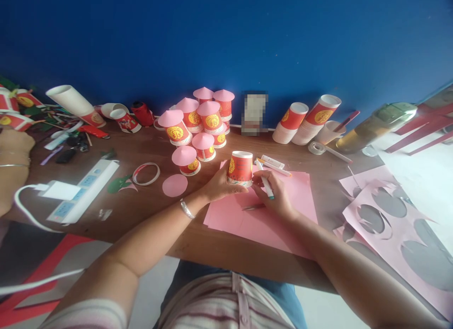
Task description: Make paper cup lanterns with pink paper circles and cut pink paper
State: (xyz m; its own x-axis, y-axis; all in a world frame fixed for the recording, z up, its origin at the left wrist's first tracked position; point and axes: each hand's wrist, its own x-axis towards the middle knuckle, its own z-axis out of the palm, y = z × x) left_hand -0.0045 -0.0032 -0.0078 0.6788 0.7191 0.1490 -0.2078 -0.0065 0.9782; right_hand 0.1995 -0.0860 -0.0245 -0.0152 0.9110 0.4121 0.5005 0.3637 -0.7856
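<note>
My left hand grips a red paper cup standing upside down on a stack of pink paper sheets. My right hand is closed on a white pen with a teal tip, its point down against the cup's rim on the paper. A small dark object lies on the pink paper just below my right hand. Behind the cup stand several red cups capped with pink paper cones.
A pink paper disc, a tape ring and a white power strip lie to the left. Stacked red cups and a tape roll sit right. Pink sheets with round cut-outs lie far right. Another person's arm rests at the left edge.
</note>
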